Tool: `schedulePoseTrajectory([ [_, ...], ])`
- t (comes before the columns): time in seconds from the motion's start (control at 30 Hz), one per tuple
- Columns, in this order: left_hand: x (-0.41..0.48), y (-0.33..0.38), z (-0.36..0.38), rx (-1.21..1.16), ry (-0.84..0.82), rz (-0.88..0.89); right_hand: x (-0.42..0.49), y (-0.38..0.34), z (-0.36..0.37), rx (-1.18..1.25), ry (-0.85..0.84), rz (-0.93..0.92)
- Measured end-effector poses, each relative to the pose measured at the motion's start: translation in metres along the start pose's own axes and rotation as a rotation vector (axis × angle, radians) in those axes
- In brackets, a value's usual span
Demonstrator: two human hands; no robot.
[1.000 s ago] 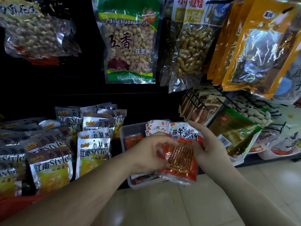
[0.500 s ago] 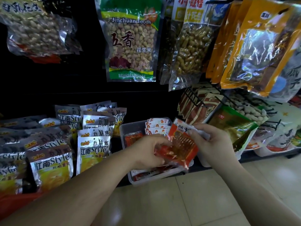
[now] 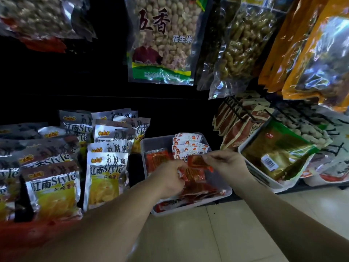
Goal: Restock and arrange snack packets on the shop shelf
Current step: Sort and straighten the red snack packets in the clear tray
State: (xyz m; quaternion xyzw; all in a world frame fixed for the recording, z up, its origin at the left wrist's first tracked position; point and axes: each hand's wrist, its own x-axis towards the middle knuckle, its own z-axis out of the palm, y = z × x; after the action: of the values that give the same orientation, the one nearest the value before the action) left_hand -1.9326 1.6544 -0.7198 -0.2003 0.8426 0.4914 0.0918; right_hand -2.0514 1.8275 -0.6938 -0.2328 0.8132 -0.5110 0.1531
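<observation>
Centre frame: red snack packets (image 3: 197,164) are pinched by the left hand (image 3: 169,179) and right hand (image 3: 229,165); "江南Style" pouches (image 3: 105,178) are stood lower left.

Pale tiled floor (image 3: 217,233) (dark grout lines) below black wire hooks (image 3: 238,110)

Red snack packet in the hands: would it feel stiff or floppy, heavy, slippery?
Probably floppy: the red packet bends and creases between the left hand and right hand. Likely light, since the right hand lifts its end with only a pinch. Its glossy film may be slightly slippery.
</observation>
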Motion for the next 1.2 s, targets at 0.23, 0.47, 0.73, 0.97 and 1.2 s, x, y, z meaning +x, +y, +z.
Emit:
schedulePoseTrajectory([
  [0.23,0.036,-0.021,0.021,0.054,0.002,-0.089,0.030,0.065,0.003,-1.071,-0.645,0.101],
  [0.47,0.045,-0.028,0.022,0.044,0.043,-0.138,0.037,0.076,0.049,-0.483,-0.749,0.301],
  [0.73,0.044,-0.032,0.017,-0.008,0.050,-0.134,0.035,0.089,0.042,-0.858,-0.678,0.257],
  [0.97,0.044,-0.026,0.016,-0.123,0.152,-0.152,0.034,0.095,0.030,-0.480,-0.633,0.370],
  [1.2,0.049,-0.027,0.014,-0.251,0.253,-0.140,0.068,0.082,0.044,-0.570,-0.362,0.170],
])
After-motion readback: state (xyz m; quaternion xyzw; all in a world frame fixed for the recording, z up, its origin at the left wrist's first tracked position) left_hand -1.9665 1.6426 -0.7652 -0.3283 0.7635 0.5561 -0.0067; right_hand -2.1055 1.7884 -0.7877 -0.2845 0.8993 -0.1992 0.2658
